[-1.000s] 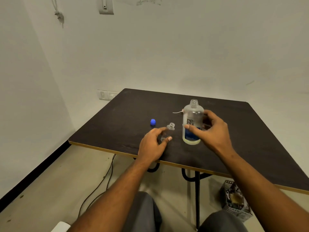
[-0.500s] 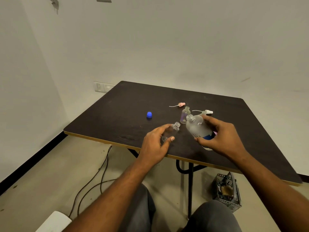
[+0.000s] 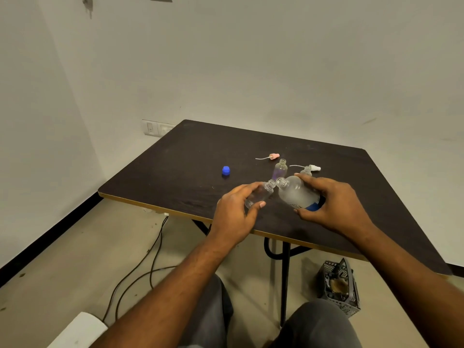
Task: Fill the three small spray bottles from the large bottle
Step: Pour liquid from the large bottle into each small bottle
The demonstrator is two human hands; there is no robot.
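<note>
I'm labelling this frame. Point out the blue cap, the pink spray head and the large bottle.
blue cap [image 3: 225,170], head view, on its top.
pink spray head [image 3: 274,155], head view, on the pink collar.
large bottle [image 3: 293,190], head view, on its frosted shoulder.

Clear plastic large bottle [image 3: 295,193]; matt dark table [image 3: 175,167].
</note>
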